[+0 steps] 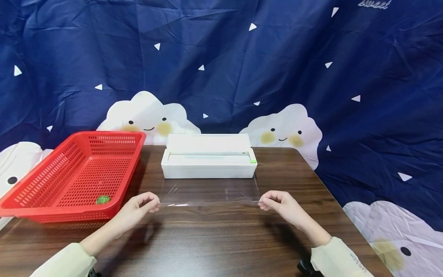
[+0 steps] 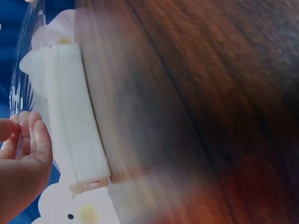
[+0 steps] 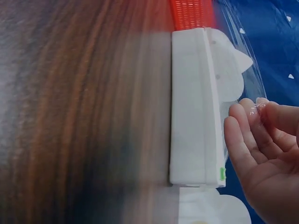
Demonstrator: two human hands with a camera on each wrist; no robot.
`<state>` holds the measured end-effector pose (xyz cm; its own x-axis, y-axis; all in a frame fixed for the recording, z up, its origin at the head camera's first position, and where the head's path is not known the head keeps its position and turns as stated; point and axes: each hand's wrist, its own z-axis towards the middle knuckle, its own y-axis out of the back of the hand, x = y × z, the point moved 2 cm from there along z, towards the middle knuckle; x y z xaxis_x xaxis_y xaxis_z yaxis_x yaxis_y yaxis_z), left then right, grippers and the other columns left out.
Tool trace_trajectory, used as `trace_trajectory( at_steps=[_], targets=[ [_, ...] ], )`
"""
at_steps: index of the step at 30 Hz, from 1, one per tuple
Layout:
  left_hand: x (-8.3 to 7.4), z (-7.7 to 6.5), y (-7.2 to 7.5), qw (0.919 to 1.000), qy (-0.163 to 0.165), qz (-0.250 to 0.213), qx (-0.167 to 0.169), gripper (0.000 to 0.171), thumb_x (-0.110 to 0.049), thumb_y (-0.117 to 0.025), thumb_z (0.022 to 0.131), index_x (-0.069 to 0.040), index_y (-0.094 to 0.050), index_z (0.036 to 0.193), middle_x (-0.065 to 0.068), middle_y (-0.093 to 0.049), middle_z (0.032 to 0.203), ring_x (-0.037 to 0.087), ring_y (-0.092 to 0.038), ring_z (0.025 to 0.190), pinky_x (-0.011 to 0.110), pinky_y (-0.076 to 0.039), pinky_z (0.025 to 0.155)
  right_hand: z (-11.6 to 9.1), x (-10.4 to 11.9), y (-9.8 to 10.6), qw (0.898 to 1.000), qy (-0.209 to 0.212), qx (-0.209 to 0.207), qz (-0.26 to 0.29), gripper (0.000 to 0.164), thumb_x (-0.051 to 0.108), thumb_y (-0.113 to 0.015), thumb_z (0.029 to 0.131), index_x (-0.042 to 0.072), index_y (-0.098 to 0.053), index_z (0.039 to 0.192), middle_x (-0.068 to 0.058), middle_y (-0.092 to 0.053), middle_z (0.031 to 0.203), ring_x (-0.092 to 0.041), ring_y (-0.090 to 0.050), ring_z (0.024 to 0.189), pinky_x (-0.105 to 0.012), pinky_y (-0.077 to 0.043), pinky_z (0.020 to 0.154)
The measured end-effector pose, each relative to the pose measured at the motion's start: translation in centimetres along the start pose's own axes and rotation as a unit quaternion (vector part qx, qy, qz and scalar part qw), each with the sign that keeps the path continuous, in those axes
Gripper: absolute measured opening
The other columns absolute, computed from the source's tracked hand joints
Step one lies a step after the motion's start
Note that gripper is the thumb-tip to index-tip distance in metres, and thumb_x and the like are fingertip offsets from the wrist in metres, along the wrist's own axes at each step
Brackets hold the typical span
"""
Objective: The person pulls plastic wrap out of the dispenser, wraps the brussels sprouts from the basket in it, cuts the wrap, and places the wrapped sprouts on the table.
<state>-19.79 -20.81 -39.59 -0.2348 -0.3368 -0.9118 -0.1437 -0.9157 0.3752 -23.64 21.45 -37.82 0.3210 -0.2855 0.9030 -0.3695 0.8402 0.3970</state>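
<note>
A sheet of clear plastic wrap stretches out from a white wrap dispenser box, whose lid stands raised at the back. My left hand pinches the sheet's near left corner between thumb and fingers. At the near right corner, my right hand pinches it the same way. Both wrist views show the film edge held at the fingertips, with the left hand and the right hand apart from the box. A green slider sits at the box's right end.
On the left stands a red plastic basket with a small green item inside; its kind is unclear. The dark wooden table ends at a blue cloud-patterned cloth behind and to the right.
</note>
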Motion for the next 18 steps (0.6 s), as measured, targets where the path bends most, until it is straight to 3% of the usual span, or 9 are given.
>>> trace_trajectory(
  at_steps=[7, 12, 18],
  targets=[
    [0.8, -0.1, -0.3, 0.9989, -0.025, 0.015, 0.036, 0.010, -0.006, -0.054, 0.092, 0.003, -0.057, 0.088, 0.017, -0.059, 0.086, 0.018, -0.059, 0.079, 0.026, -0.048, 0.070, -0.2, -1.3, -0.6, 0.999, 0.005, 0.044, 0.011, 0.020, 0.002, -0.052, 0.092, -0.017, -0.059, 0.095, -0.033, -0.058, 0.094, -0.021, -0.063, 0.084, -0.032, -0.051, 0.075],
    [1.1, 0.1, -0.5, 0.9964, -0.040, 0.063, 0.041, 0.009, -0.008, -0.058, 0.090, -0.002, -0.060, 0.084, 0.006, -0.057, 0.076, 0.012, -0.053, 0.073, 0.024, -0.043, 0.065, 0.0, -2.5, -0.8, 0.997, 0.021, 0.065, -0.024, 0.018, 0.003, -0.054, 0.091, -0.014, -0.061, 0.092, -0.027, -0.062, 0.091, -0.012, -0.059, 0.076, -0.028, -0.050, 0.069],
    [1.9, 0.3, -1.0, 0.9876, -0.047, 0.143, 0.044, 0.010, -0.015, -0.060, 0.089, -0.012, -0.062, 0.080, -0.004, -0.055, 0.073, 0.009, -0.047, 0.072, 0.025, -0.037, 0.064, 0.2, -3.8, -0.9, 0.995, 0.006, 0.081, -0.059, 0.013, 0.002, -0.057, 0.089, -0.009, -0.064, 0.089, -0.017, -0.064, 0.090, -0.009, -0.055, 0.071, -0.025, -0.048, 0.063]
  ],
)
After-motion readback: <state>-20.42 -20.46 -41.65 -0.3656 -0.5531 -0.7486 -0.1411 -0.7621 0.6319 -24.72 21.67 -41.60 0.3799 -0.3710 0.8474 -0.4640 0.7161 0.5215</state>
